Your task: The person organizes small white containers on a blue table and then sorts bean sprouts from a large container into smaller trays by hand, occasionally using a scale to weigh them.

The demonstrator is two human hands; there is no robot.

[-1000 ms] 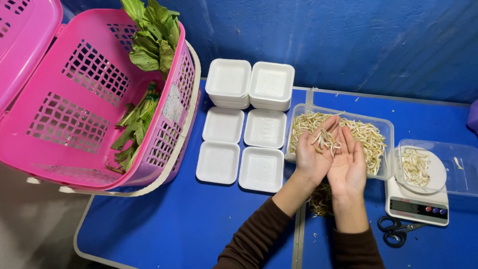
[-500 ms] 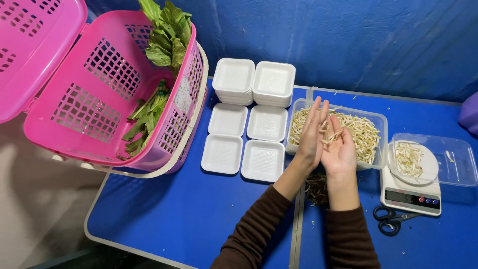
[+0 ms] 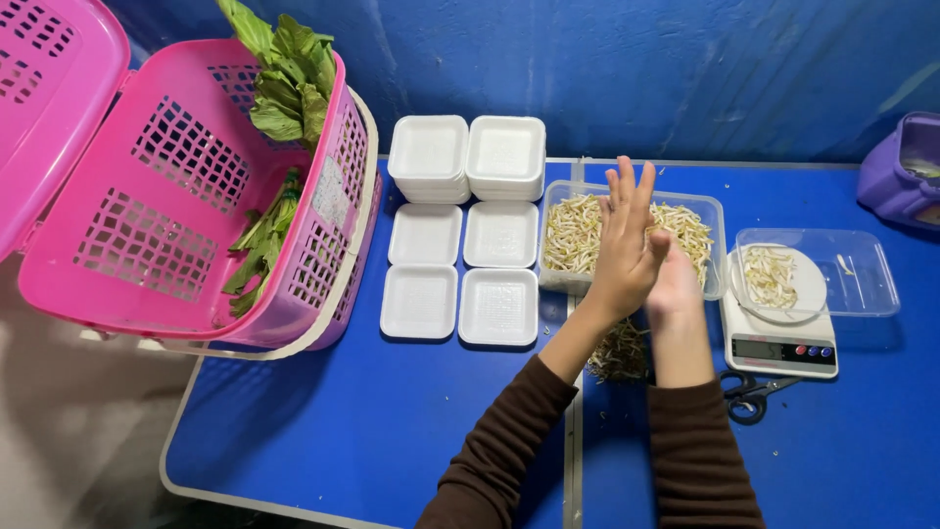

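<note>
We press our left hand (image 3: 625, 245) flat, fingers straight, against our right hand (image 3: 674, 284), palm to palm; whether sprouts sit between them we cannot tell. Both hover over the near edge of the sprout tub (image 3: 578, 201), scale (image 3: 780, 338) to the right, white trays (image 3: 460, 269) to the left.
</note>
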